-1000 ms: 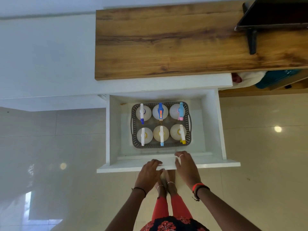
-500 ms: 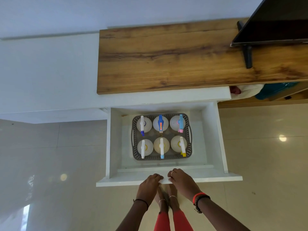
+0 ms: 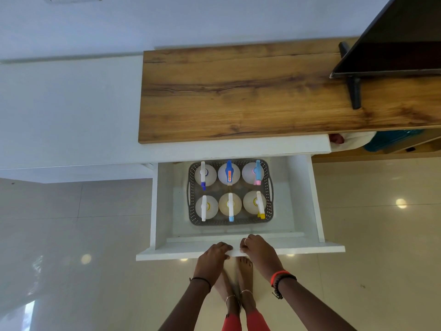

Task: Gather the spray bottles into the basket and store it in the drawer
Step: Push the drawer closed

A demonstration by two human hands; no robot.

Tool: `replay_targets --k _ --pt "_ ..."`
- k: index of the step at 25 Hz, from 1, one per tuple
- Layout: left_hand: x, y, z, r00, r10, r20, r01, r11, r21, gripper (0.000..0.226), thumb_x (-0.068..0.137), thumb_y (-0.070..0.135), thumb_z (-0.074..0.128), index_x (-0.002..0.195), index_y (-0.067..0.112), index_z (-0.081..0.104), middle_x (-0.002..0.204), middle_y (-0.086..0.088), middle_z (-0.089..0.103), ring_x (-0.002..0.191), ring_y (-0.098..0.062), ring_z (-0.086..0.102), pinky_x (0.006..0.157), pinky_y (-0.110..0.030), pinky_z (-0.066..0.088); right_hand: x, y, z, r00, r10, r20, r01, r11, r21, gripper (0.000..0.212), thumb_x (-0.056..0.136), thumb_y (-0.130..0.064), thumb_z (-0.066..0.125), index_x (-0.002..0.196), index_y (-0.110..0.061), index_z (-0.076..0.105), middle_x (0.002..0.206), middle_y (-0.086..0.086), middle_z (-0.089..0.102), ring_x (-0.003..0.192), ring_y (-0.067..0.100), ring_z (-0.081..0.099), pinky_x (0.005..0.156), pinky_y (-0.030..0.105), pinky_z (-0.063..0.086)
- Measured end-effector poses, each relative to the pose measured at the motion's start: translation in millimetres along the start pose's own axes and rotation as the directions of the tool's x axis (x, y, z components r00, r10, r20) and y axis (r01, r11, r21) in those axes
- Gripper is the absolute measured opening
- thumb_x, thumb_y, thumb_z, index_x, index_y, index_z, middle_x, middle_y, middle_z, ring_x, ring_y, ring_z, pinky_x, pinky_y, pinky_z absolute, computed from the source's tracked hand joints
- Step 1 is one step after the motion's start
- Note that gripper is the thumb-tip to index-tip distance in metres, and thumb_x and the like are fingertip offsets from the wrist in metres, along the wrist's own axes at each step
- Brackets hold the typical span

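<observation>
Spray bottles (image 3: 229,174), six upright in two rows of three inside grey perforated basket (image 3: 248,222), basket on floor of open white drawer (image 3: 286,199), left hand (image 3: 212,258) and right hand (image 3: 259,249) side by side, fingers curled over drawer's front edge, wooden countertop (image 3: 238,91) above.

The white drawer (image 3: 284,211) stood open, and the left hand (image 3: 213,258) and the right hand (image 3: 259,250) held its front edge. On the drawer's floor, just past the hands, sat a gray basket (image 3: 238,222) with holes in its sides. Six spray bottles (image 3: 224,206) stood in it, three in the row near the hands and three in the row behind. Farther past the hands was a brown wooden top (image 3: 238,96). A black TV (image 3: 393,44) stood on it, off to the right of the right hand. Below the hands was a shiny tiled floor (image 3: 71,235), with two bare feet (image 3: 245,280) on it.
</observation>
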State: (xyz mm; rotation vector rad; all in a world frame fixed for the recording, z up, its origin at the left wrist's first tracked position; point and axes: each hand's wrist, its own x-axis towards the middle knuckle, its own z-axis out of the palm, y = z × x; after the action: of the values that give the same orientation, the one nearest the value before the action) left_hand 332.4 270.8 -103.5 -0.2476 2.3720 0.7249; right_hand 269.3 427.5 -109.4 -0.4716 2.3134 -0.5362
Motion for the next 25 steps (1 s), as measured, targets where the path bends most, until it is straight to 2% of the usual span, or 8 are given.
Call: replay_targets --k 7,10,12,14,16,18,22,25 --pt "30.0 0.2 -28.2 0.991 -0.013 -0.133 0.01 1.0 -0.028 0.033 0.095 0.026 0.055 0.127 0.024 0.058 0.13 0.009 0.057 0.12 -0.012 0.053 0.093 -0.025 0.045 32.3 -11.5 -29.8 0.972 0.134 -0.191 -0.157 0.982 -0.108 0.033 0.084 -0.04 0.063 0.097 -0.011 0.062 0.097 0.002 0.06 0.097 0.017 0.055 0.082 0.026 0.045" --pt "35.3 -2.7 -37.0 0.955 -0.022 -0.294 0.017 1.0 -0.02 0.029 0.087 0.035 0.064 0.111 0.02 0.057 0.11 0.006 0.055 0.102 -0.014 0.052 0.082 -0.022 0.041 37.2 -15.7 -37.4 0.922 0.311 -0.233 -0.305 0.95 0.062 0.034 0.08 -0.04 0.068 0.091 -0.01 0.056 0.091 0.003 0.058 0.091 0.019 0.054 0.079 0.032 0.049" --pt "34.8 0.2 -40.7 0.915 -0.164 -0.369 0.08 0.969 -0.234 0.026 0.088 0.04 0.062 0.093 0.018 0.051 0.088 0.007 0.053 0.081 -0.014 0.05 0.064 -0.023 0.037 37.4 -19.2 -38.3 0.865 0.426 -0.264 -0.35 0.891 0.29 0.026 0.084 -0.028 0.067 0.086 -0.01 0.049 0.087 0.008 0.056 0.088 0.025 0.055 0.08 0.036 0.051" --pt "33.2 5.1 -40.5 0.797 -0.518 -0.311 0.236 0.741 -0.628 0.035 0.089 0.046 0.058 0.086 0.015 0.042 0.08 0.0 0.056 0.072 -0.02 0.05 0.056 -0.027 0.035 38.6 -20.0 -37.8 0.685 0.685 -0.247 -0.424 0.651 0.63 0.027 0.084 -0.018 0.068 0.094 -0.003 0.048 0.095 0.018 0.058 0.094 0.031 0.059 0.089 0.043 0.05" --pt "31.6 4.9 -36.4 0.598 -0.798 -0.073 0.26 0.28 -0.924 0.039 0.09 0.042 0.06 0.091 0.009 0.04 0.085 -0.012 0.06 0.07 -0.025 0.055 0.057 -0.031 0.044 40.7 -21.3 -37.1 0.434 0.901 0.015 -0.403 0.18 0.897 0.04 0.082 -0.013 0.071 0.107 0.004 0.045 0.113 0.029 0.059 0.108 0.039 0.059 0.098 0.047 0.047" --pt "31.6 2.3 -36.5 0.534 -0.83 0.162 0.105 -0.125 -0.987 0.041 0.091 0.031 0.063 0.106 -0.001 0.043 0.093 -0.016 0.058 0.071 -0.025 0.061 0.064 -0.033 0.054 45.1 -22.6 -36.9 0.376 0.909 0.18 -0.33 -0.051 0.943 0.039 0.083 -0.01 0.07 0.109 0.005 0.045 0.12 0.029 0.059 0.112 0.039 0.059 0.096 0.043 0.048" --pt "37.9 -9.9 -44.4 0.6 -0.742 0.299 0.042 -0.344 -0.938 0.042 0.096 0.02 0.057 0.119 -0.015 0.052 0.124 -0.026 0.06 0.074 -0.027 0.063 0.078 -0.03 0.053 49.5 -18.7 -43.3 0.44 0.866 0.239 -0.445 -0.021 0.895 0.035 0.088 -0.017 0.065 0.109 0.008 0.052 0.105 0.022 0.062 0.098 0.031 0.061 0.072 0.032 0.047" --pt "37.1 -7.8 -51.8 0.598 -0.738 0.313 0.001 -0.39 -0.921 0.041 0.095 0.015 0.058 0.123 -0.015 0.052 0.131 -0.028 0.057 0.069 -0.022 0.062 0.06 -0.02 0.057 50.3 -8.9 -49.0 0.524 0.803 0.284 -0.469 -0.006 0.883 0.02 0.09 -0.02 0.061 0.094 -0.002 0.052 0.078 0.012 0.055 0.078 0.025 0.053 0.051 0.024 0.041"
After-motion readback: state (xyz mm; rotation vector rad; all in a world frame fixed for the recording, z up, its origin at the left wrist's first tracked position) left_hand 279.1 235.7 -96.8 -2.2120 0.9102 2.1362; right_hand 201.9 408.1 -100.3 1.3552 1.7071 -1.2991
